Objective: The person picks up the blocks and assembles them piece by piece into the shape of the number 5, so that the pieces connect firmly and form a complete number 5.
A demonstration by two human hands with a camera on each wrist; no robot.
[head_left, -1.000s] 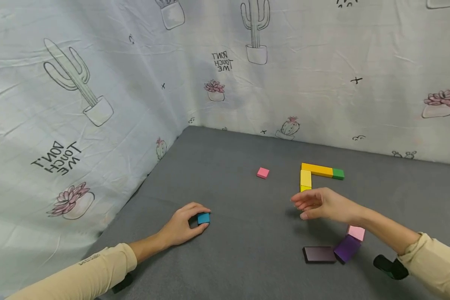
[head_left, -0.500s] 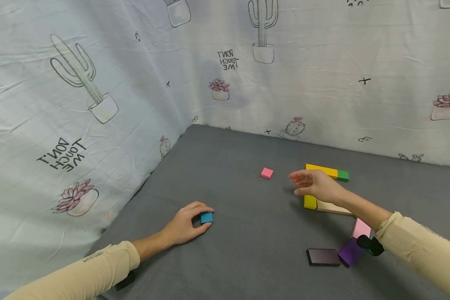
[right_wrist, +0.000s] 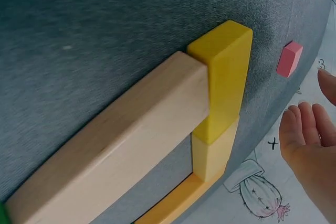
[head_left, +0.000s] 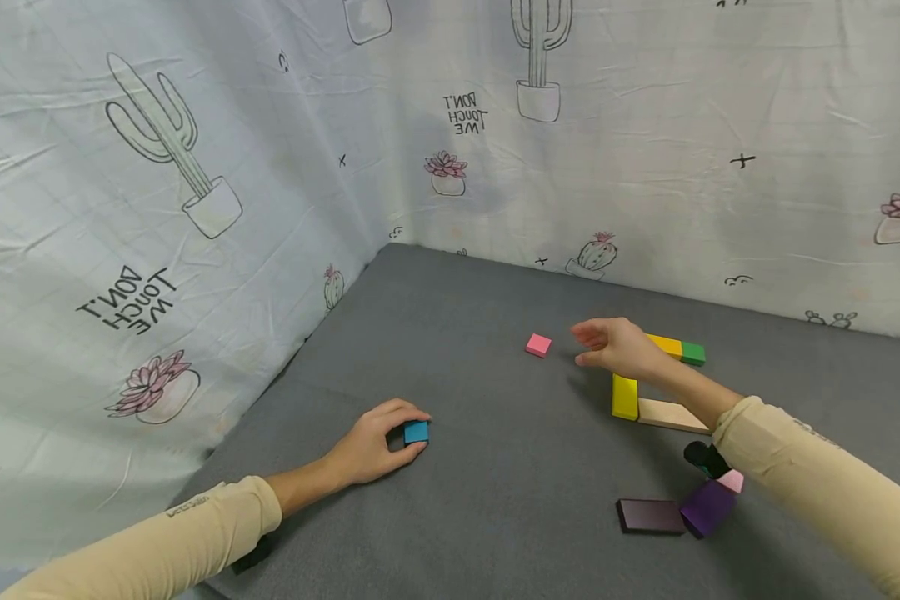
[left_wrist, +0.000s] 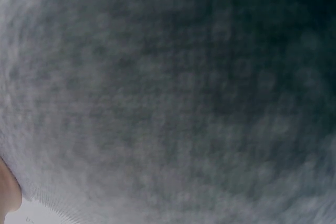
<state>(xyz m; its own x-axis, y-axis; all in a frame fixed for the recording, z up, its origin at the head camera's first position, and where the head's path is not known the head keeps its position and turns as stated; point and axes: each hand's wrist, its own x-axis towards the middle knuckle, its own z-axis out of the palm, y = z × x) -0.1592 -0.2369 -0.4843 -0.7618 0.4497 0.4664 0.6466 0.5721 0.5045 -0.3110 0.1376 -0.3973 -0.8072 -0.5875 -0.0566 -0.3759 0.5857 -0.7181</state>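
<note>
In the head view my left hand rests on the grey table and pinches a small blue block between thumb and fingers. The left wrist view is mostly blurred grey cloth, with a bit of skin at its lower left edge. My right hand hovers with fingers loosely bent and nothing between them. Just left of its fingertips lies a small pink block. Below that hand are a yellow block and a long plain wooden block, meeting at a corner. A pale yellow block adjoins the yellow one.
An orange block and a green block lie end to end beyond my right wrist. Nearer me are a dark brown block, a purple block and a light pink block. Printed cloth walls the back and left.
My right hand has moved forward and slightly left, past the yellow block towards the small pink block. My left hand keeps holding the blue block in place. The head view has shifted slightly.
</note>
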